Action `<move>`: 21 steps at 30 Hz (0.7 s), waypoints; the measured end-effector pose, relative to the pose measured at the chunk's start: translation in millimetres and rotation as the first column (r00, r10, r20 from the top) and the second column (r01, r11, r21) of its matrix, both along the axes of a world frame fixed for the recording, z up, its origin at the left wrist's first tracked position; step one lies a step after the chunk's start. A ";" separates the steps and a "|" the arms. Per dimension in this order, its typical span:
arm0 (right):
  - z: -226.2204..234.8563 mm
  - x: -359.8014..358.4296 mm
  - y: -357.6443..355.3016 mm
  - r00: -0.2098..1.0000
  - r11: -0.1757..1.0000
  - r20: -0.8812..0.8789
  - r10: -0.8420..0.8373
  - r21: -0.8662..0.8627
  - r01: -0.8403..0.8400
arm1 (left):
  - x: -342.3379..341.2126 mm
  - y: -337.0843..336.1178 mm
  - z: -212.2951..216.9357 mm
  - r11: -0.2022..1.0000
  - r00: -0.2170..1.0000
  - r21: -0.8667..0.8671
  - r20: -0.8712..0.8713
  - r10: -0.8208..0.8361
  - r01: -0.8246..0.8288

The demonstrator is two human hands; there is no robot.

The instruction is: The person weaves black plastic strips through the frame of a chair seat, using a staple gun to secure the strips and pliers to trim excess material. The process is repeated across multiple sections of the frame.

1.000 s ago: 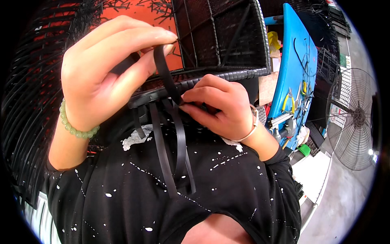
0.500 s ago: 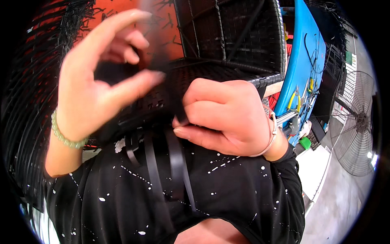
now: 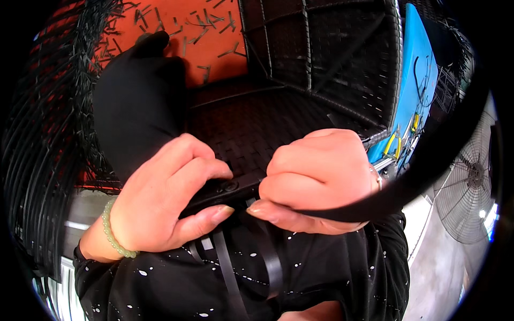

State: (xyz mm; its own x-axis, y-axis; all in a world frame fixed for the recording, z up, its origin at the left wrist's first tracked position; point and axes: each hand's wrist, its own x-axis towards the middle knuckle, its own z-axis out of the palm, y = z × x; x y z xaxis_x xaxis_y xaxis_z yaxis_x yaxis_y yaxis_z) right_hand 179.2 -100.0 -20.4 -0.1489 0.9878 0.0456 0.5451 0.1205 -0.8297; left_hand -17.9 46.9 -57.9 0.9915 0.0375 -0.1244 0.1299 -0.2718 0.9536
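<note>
A black woven wicker piece [image 3: 241,125] lies before me, its near rim [image 3: 235,186] running between my hands. My left hand [image 3: 179,192] curls round that rim, fingers above and thumb below. My right hand [image 3: 318,179] is closed on a flat black plastic strip [image 3: 396,195]. From the fist the strip sweeps up to the right, close to the camera. Its other end is hidden. More flat black strips [image 3: 270,257] hang from the rim over my dark, white-speckled shirt [image 3: 171,289].
A tall woven panel with ribs [image 3: 337,48] stands behind. Short black offcuts litter an orange surface [image 3: 171,37]. Beside it rises a dark cloth-like shape [image 3: 139,101]. At the right are a blue surface [image 3: 417,69], yellow-handled pliers [image 3: 393,144] and a fan [image 3: 474,174]. Long black strands [image 3: 37,160] hang at left.
My left hand has come down from the air, where it was beside a blurred strip, to the rim. The right hand has shifted right and slightly down. The strip now arcs to the right.
</note>
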 end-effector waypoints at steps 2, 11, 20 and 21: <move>-5.8 0.4 -0.5 0.997 0.986 0.070 0.017 0.165 -0.029 | 0.5 3.5 -6.3 0.999 0.996 -0.032 0.085 -0.039 0.042; -10.6 -0.5 -9.5 1.000 0.945 -0.028 0.004 0.328 0.005 | -2.4 4.7 -8.1 0.993 0.993 -0.058 0.061 -0.098 0.102; -0.4 -0.5 -1.0 0.994 0.976 0.089 -0.059 0.216 0.039 | -15.4 8.1 -4.0 0.996 0.995 -0.039 0.046 0.085 -0.083; 0.5 -0.3 0.1 0.995 0.972 0.080 -0.051 0.233 0.031 | -19.5 9.0 -0.6 0.996 0.995 -0.007 0.038 0.094 -0.094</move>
